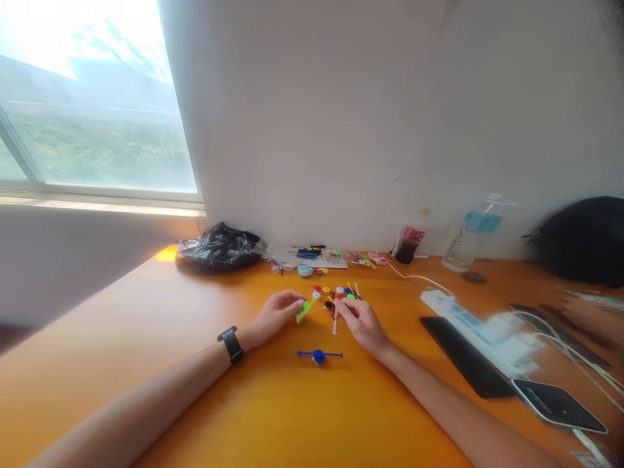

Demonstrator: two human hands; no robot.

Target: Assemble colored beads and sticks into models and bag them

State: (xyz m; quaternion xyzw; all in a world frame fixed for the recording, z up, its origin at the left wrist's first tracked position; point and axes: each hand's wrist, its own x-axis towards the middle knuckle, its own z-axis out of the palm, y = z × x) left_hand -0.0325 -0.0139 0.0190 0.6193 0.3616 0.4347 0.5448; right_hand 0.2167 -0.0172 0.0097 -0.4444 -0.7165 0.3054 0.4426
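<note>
My left hand (280, 317), with a dark watch (231, 344) on its wrist, pinches a bright green plastic arrow (305, 312) between thumb and fingers, tilted above the table. My right hand (359, 322) is closed in a pinch over a small pile of coloured parts; what sits between its fingertips is too small to make out. A white stick (335, 326) pokes out just below those fingers. Around them lie small discs, among them a yellow disc (326, 290) and a white disc (340, 291). Nearer me rests a blue arrow with a round blue middle (318, 355), apart from both hands.
A black plastic bag (219, 248) lies at the back left. Along the wall are small packets, a dark drink bottle (410, 244) and a clear water bottle (470, 237). On the right sit a white power strip (480, 331) with cables, a black slab (465, 356) and a phone (558, 404).
</note>
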